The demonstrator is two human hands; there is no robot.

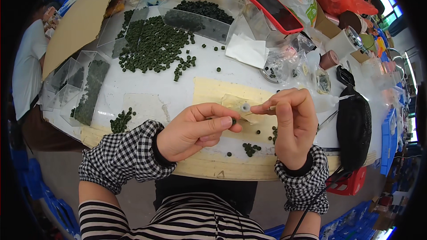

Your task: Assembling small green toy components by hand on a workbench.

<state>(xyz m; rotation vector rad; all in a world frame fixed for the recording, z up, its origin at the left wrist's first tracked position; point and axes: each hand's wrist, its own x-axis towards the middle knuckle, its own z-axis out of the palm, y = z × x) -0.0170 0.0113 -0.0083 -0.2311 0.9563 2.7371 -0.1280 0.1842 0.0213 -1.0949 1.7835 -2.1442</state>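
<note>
My left hand [200, 126] is closed in a pinch, with a small dark green round piece [234, 121] between thumb and fingertips. To its right, my right hand [296, 122] has its index finger stretched out and its thumb standing apart; I see nothing held in it. The index fingertip is at or very close to a small whitish cylinder with a hole [245, 106]. Whether they touch, I cannot tell. That cylinder rests on a crumpled yellowish piece [231, 101], over a pale yellow sheet [207, 90]. A few loose green pieces [250, 149] lie between my hands, nearer the table edge.
A large heap of green pieces [153, 44] spreads at the back left, beside a clear bin of dark pieces [202, 15]. Clear trays [91, 91] stand at left. A red-cased phone [273, 11], white tissue [247, 51], plastic bags [284, 58] and black mesh pouch [353, 129] occupy the right.
</note>
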